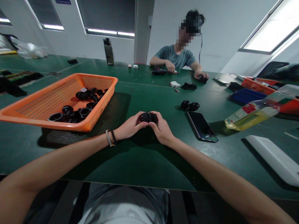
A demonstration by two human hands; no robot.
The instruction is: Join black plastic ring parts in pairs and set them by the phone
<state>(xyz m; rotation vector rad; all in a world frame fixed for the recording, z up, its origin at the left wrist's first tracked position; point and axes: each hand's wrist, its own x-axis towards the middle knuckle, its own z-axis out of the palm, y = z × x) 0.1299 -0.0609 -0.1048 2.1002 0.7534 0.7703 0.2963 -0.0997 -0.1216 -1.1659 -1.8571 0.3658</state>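
Both hands meet over the green table, wrapped round a black ribbed plastic part (149, 117). My left hand (131, 125) grips its left side, with the thumb along the near face. On the other side, my right hand (162, 128) closes round it in the same way. Palms and fingers cover much of the part, so its full shape is hidden. Left of my hands, an orange plastic basket (98, 119) holds several black round, ring-ended parts (70, 113). A similar black double-ended part (190, 105) lies on the table to the right.
A smartphone (202, 126) lies right of my hands, near a tilted bottle of yellow liquid (252, 115) and a white block (273, 157). A dark bottle (108, 52) stands at the back. Across the table (149, 161), a person (178, 56) handles small black items.
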